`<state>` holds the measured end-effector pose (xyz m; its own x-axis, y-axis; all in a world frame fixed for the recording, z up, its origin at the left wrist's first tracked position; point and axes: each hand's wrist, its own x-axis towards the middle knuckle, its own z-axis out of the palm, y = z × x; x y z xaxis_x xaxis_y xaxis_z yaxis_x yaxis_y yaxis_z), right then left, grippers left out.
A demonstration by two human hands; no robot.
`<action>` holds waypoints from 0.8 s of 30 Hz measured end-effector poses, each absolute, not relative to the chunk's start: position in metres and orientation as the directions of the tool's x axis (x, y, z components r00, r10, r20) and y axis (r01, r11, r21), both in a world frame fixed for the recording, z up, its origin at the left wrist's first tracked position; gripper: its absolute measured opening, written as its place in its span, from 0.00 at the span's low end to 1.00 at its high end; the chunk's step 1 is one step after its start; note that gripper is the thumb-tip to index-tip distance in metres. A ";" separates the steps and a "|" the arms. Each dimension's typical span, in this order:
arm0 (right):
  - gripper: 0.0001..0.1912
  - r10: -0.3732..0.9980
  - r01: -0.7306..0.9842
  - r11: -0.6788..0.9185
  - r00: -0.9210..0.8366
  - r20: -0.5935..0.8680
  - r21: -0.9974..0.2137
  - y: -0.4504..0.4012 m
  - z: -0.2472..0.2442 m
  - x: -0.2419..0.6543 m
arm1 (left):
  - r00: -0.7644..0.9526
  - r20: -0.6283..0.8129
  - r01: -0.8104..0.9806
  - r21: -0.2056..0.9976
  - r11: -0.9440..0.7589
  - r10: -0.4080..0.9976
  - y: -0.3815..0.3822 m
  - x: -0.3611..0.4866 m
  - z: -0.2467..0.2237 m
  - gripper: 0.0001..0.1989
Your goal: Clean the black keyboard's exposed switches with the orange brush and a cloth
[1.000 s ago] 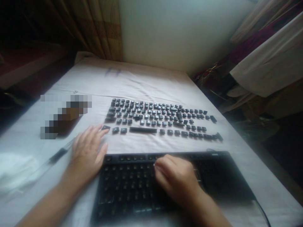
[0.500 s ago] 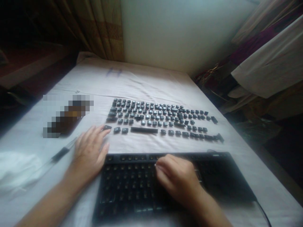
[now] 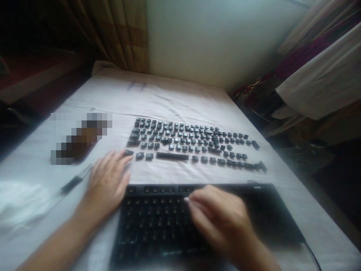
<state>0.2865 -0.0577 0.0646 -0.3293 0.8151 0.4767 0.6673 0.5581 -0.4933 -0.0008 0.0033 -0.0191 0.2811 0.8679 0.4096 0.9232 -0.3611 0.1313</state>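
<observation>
A black keyboard base [image 3: 158, 214] with its keycaps off lies in front of me. Over its middle, my right hand [image 3: 220, 218] is closed in a pinch around something small and white at the fingertips, too small to name. My left hand [image 3: 108, 177] lies flat with fingers spread on the cloth, left of the base's top corner, its fingertips beside a dark loose keycap [image 3: 128, 152]. Beyond the base, many loose black keycaps [image 3: 180, 141] sit in rows, with the long space bar [image 3: 172, 156] nearest the base.
A pale cloth [image 3: 175, 94] covers the surface. At the left are a blurred-out dark object [image 3: 81, 141], a small black item with thin wires [image 3: 72, 184] and white crumpled material [image 3: 21, 203]. A cable [image 3: 311, 252] leaves the base's right side. Fabric [image 3: 321, 82] hangs at the right.
My right hand has shifted slightly to the right and turned a little, with the white tip showing more. My left hand has stayed in place.
</observation>
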 end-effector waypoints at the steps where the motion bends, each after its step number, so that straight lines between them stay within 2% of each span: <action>1: 0.09 0.814 0.665 0.560 -0.332 0.476 -0.494 -0.057 0.061 0.283 | 0.284 0.413 0.923 0.127 -0.363 0.866 0.003 -0.001 -0.019 0.22; 8: 0.10 0.824 0.706 0.545 -0.351 0.445 -0.453 -0.056 0.032 0.283 | 0.280 0.422 0.921 0.135 -0.365 0.862 0.003 0.001 -0.018 0.22; 24: 0.11 0.809 0.754 0.556 -0.394 0.436 -0.349 -0.055 0.028 0.281 | 0.281 0.416 0.923 0.129 -0.362 0.865 0.003 0.002 -0.017 0.22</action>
<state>0.2814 -0.0554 0.0277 -0.3945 0.8087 0.4364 0.7544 0.5562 -0.3487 0.0022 0.0026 -0.0167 0.2811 0.8647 0.4162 0.9232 -0.3621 0.1289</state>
